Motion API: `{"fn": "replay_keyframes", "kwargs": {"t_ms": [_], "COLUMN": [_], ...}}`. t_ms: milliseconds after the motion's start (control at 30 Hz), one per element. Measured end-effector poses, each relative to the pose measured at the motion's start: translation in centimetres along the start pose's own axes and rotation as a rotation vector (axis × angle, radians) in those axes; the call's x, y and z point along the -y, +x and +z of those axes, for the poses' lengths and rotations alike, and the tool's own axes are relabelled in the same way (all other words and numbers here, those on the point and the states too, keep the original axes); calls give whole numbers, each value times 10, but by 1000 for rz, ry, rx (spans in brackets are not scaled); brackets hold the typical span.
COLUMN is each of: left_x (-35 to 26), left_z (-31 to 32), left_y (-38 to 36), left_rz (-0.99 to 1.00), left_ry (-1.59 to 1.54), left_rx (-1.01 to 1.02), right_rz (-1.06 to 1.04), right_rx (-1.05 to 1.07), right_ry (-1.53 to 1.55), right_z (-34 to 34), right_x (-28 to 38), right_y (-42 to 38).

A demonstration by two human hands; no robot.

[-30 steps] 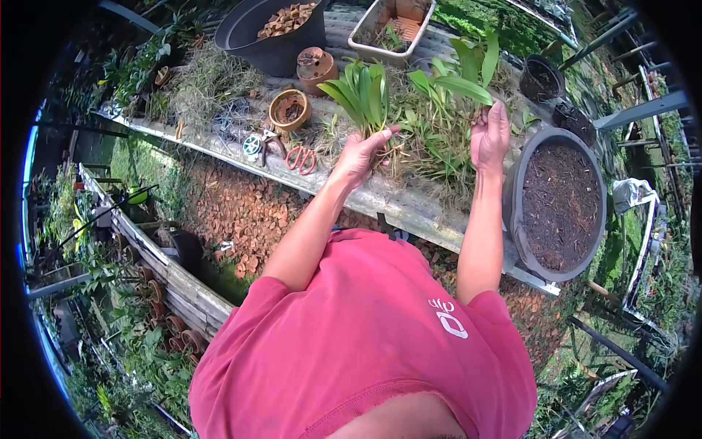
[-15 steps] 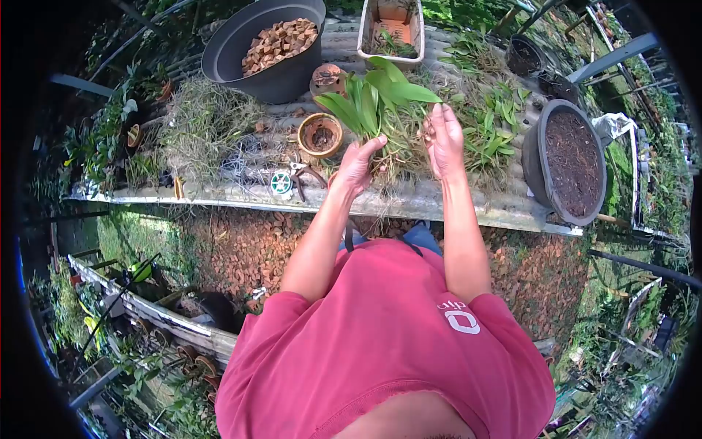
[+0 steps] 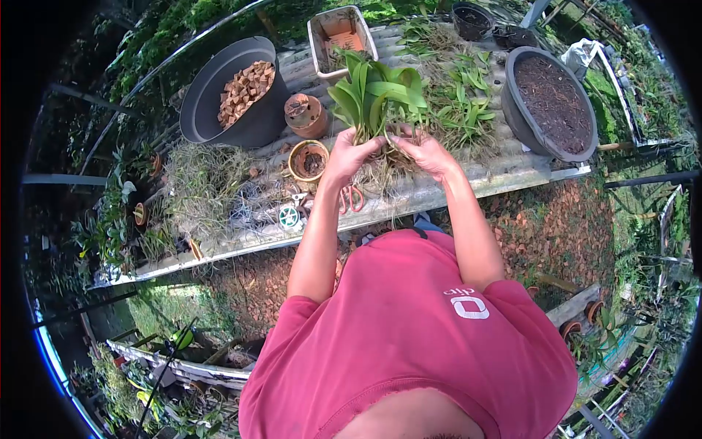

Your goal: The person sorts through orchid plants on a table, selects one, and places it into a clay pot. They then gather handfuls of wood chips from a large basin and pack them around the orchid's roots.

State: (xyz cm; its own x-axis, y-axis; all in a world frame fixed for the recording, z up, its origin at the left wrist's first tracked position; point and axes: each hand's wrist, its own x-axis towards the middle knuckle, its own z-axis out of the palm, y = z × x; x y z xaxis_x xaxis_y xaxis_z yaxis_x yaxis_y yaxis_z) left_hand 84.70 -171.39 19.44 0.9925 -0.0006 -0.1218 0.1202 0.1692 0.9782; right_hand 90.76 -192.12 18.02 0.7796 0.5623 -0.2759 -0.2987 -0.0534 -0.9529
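Observation:
A leafy green plant (image 3: 376,91), which looks like an orchid, stands upright between my hands above the corrugated bench. My left hand (image 3: 352,155) is closed round its base, thumb pointing inward. On the other side my right hand (image 3: 428,155) pinches the base too, its thumb almost meeting the left one. Thin roots hang below; my fingers partly hide them. Just left of my left hand sits a small clay pot (image 3: 308,160) with some dark bits inside. Red-handled scissors (image 3: 351,199) lie beside my left forearm, and a green-and-white spool (image 3: 289,216) lies farther left.
A big black tub of brick-coloured chunks (image 3: 246,94) stands back left, near a clay pot with holes (image 3: 305,115). A white rectangular planter (image 3: 314,44) is behind. Dark soil fills a tub (image 3: 553,106) at right. Loose plants (image 3: 468,102) and dry grey strands (image 3: 201,183) cover the bench.
My right hand has come down from a leaf tip to the plant's base, beside my left hand. The view has turned, and the red scissor handles now show.

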Motion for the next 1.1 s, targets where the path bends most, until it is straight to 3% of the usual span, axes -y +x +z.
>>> {"fn": "replay_keyframes", "kwargs": {"t_ms": [33, 133, 267, 300, 400, 433, 533, 567, 667, 700, 800, 833, 933, 1000, 1067, 1100], "left_x": [-5, -1, -1, -1, 2, 7, 29, 27, 25, 32, 45, 46, 43, 42, 36, 34], "left_z": [9, 19, 48, 58, 86, 96, 133, 147, 182, 186, 188, 189, 186, 180, 179, 178], "left_y": [2, 21, 36, 40, 56, 65, 95, 99, 110, 113, 124, 125, 129, 133, 131, 130], "left_rz": [13, 10, -59, -26, -141, -128, -192, -215, -277, -293, -330, -336, -328, -312, -294, -283], "left_ry": [-2, 44, -70, -108, -97, -71, 24, 37, 79, 89, 57, 34, -25, -41, -23, -19], "left_rx": [-6, -15, -122, -90, 10, 96, 137, 79, -44, -60, -82, -97, -115, -116, -160, -179], "right_rz": [-104, -163, -273, -349, -306, -411, -505, -507, -408, -438, -185, -183, -113, -94, -148, -197], "right_rx": [1, -107, -347, -372, -462, -500, -536, -561, -570, -512, -577, -464, -631, -869, -876, -963], "right_ry": [-57, 49, -175, -135, -116, -57, -323, -214, -297, -62, 306, 381, 248, 59, 48, -201], "right_z": [-12, -18, -61, -70, -94, -100, -131, -137, -169, -181, -206, -222, -269, -291, -318, -334], "right_x": [-12, 10, -25, -27, -26, -35, -38, -36, -26, -35, -28, -20, -43, -58, -79, -99], "right_y": [6, -8, 15, 18, 9, 11, 14, 11, -11, -9, -19, -27, -29, -26, -21, -14]}}
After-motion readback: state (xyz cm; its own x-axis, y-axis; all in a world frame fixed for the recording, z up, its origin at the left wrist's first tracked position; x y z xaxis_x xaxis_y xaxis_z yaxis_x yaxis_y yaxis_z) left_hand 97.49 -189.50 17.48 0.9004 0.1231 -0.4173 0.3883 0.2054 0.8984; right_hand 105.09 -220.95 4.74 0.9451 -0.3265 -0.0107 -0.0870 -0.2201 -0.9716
